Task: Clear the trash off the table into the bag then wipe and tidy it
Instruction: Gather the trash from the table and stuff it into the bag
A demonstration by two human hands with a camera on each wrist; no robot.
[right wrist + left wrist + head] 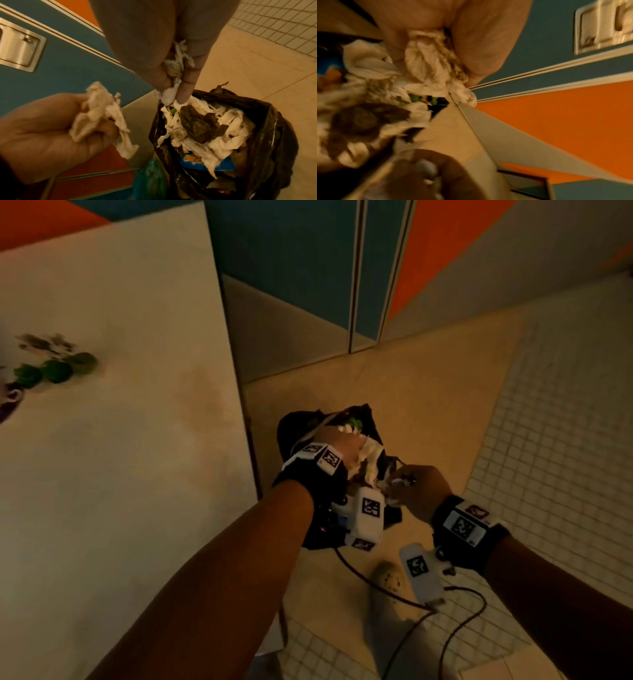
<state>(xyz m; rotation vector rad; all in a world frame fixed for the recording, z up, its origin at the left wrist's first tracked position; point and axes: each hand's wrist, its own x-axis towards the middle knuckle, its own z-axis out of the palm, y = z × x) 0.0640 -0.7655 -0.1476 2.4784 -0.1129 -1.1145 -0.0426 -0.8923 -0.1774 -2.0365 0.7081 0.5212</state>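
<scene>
A black trash bag (294, 429) stands open on the floor just right of the table (137, 474). In the right wrist view the bag (267, 121) is full of white tissues, a brown stained piece and a blue wrapper. My left hand (346, 436) hovers over the bag's mouth and grips a crumpled, soiled tissue (99, 116). My right hand (400, 479) is beside it over the bag's near rim, pinching a small wad of tissue (173, 67) between thumb and fingers. Green scraps (54, 369) and a dark smear (44, 342) lie on the table at far left.
A cup (12, 397) shows at the table's left edge. Blue and orange cabinet doors (308, 268) stand behind the bag. A green plastic bag (150, 180) lies next to the black one. My shoe (390, 580) and the wrist cables are on the tiled floor.
</scene>
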